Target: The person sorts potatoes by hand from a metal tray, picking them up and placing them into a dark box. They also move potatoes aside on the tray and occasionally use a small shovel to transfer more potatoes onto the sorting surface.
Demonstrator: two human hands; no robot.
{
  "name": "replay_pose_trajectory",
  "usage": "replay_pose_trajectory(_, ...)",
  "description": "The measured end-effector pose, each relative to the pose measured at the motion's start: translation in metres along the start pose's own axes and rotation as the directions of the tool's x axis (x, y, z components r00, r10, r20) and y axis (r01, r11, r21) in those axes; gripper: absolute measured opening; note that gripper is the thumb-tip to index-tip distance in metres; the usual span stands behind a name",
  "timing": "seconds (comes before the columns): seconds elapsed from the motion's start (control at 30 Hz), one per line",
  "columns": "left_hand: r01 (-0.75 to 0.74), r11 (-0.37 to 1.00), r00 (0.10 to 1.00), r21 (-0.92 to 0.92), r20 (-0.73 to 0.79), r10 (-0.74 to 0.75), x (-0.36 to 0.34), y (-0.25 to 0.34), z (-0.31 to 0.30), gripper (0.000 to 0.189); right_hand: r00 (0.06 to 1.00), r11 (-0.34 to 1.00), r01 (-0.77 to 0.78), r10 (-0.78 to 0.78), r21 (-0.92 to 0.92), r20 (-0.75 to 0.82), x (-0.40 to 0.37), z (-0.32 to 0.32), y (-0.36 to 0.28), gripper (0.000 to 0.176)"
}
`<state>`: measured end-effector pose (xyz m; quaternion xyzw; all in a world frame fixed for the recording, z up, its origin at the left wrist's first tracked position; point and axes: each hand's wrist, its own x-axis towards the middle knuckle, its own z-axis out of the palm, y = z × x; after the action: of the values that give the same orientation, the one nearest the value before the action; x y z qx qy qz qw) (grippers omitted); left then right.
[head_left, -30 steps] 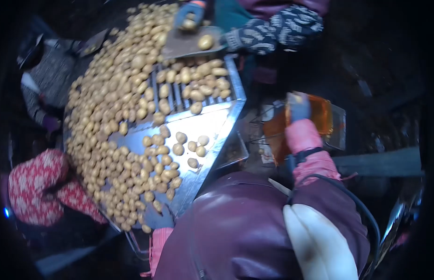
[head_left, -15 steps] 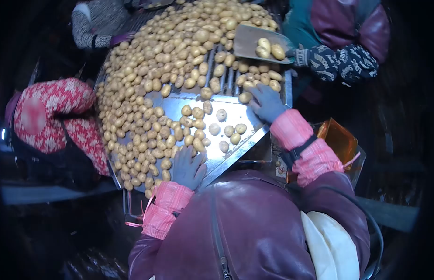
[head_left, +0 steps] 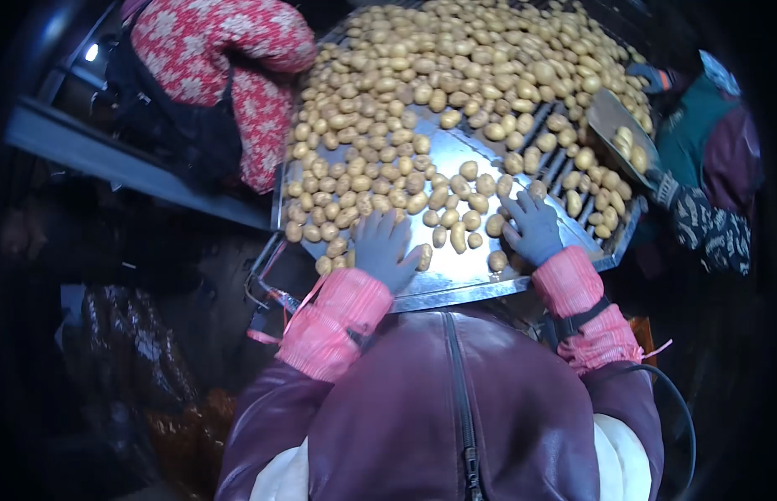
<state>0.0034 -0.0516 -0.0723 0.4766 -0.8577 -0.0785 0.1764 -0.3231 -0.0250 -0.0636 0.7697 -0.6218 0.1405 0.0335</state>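
A large heap of pale yellow potatoes (head_left: 388, 63) covers a metal sorting table (head_left: 443, 282). My left hand (head_left: 383, 250), in a grey glove, lies with fingers spread at the near edge of the potatoes, a single potato (head_left: 424, 256) beside its thumb. On the right, my gloved right hand (head_left: 534, 231) has its fingers apart and reaches over the sheet, fingertips against potatoes. Between the two hands, several loose potatoes (head_left: 457, 237) lie on the shiny metal. Neither hand is gripping a potato.
At the right, a co-worker's patterned sleeve (head_left: 712, 227) and gloved hand are at a flat scoop (head_left: 607, 118) with potatoes in it. Dark slats (head_left: 564, 171) show between potatoes. Another person in a red floral sleeve (head_left: 259, 125) stands at the left edge.
The view has swung, so the table appears turned and farther right. My right hand has moved from the table's right edge inward over the sheet. My left hand stays by the near potatoes.
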Motion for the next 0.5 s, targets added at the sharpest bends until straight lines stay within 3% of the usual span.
replay_pose_trajectory(0.07, -0.020, 0.989, 0.996, 0.145, -0.081, 0.032, 0.013, -0.015, 0.020, 0.061, 0.996, 0.998, 0.063, -0.062, 0.022, -0.059, -0.001, 0.008, -0.008, 0.050)
replay_pose_trajectory(0.17, -0.006, 0.982, 0.988, 0.190, 0.150, -0.023, 0.013, -0.032, 0.016, 0.071, 0.997, 0.997, 0.068, -0.067, 0.020, -0.029, -0.007, 0.006, -0.020, 0.053)
replay_pose_trajectory(0.23, 0.053, 0.980, 0.987, 0.191, 0.137, -0.080, 0.005, -0.036, 0.014, 0.073, 0.999, 0.989, 0.042, -0.044, 0.139, 0.013, -0.009, 0.008, -0.015, 0.055)
replay_pose_trajectory(0.47, 0.251, 0.952, 0.960, 0.177, 0.083, -0.268, -0.039, -0.064, 0.001, 0.070, 0.996, 0.999, -0.008, 0.012, 0.047, -0.090, -0.047, -0.007, -0.009, 0.053)
replay_pose_trajectory(0.5, 0.226, 0.952, 0.973, 0.208, 0.005, -0.232, -0.050, -0.081, 0.015, 0.063, 0.989, 0.999, -0.015, 0.020, 0.039, -0.150, -0.050, -0.006, -0.009, 0.050)
